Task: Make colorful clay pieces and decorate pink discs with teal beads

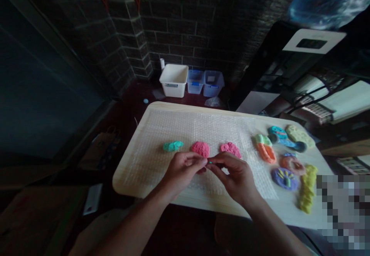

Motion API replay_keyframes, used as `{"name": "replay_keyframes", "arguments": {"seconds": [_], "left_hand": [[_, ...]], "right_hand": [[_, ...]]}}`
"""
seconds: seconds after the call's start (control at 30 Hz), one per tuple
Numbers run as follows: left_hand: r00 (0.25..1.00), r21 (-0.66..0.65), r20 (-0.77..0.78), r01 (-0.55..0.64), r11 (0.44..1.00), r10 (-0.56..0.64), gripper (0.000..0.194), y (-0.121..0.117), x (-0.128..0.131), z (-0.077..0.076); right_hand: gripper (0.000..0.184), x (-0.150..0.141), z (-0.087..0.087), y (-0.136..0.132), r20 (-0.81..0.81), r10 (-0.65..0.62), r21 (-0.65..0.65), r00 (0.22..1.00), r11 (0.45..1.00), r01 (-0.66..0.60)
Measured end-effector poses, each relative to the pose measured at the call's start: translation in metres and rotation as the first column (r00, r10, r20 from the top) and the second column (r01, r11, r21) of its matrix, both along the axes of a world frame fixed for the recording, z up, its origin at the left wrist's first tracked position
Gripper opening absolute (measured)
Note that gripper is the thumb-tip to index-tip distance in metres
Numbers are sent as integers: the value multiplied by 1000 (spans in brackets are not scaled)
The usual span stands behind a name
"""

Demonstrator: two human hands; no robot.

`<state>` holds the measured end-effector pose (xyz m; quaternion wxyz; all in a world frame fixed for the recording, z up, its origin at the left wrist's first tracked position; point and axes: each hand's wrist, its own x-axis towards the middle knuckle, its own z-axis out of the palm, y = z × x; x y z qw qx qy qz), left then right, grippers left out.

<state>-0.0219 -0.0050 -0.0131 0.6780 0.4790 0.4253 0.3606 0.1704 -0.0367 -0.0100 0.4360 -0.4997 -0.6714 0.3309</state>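
Right hand (236, 174) is pinching a tiny green bit (210, 162); left hand (184, 168) is curling in fingertip-close, grip unclear.

Room for passage over the tabletop (123, 181): open bubble wrap (144, 163) lies left of the green lump (173, 146) and beyond the row, while that lump, a middle pink lump (200, 148) and a rightmost pink lump (230, 149) stand just beyond the hands (182, 171), and clustered coloured shapes (280, 179) obstruct the right end.
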Motion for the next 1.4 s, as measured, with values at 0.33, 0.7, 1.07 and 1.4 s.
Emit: {"name": "replay_keyframes", "arguments": {"seconds": [0.33, 0.7, 1.07, 1.4], "left_hand": [[511, 614, -722, 164, 772, 466, 42, 30, -59, -17], [873, 628, -472, 236, 742, 122, 29, 6, -16, -1], [908, 686, -412, 248, 684, 83, 36, -2, -17, 7], [937, 504, -343, 247, 827, -70, 52, -5, -16, 2]], "right_hand": [[21, 0, -15, 6, -266, -116, -236, 957, 970, 52], [9, -8, -6, 3, -350, -139, -60, 926, 990, 125], [19, -6, -1, 4, -647, -158, -308, 746, 949, -67], [23, -11, -5, 1, -410, -42, -208, 911, 977, -48]]}}
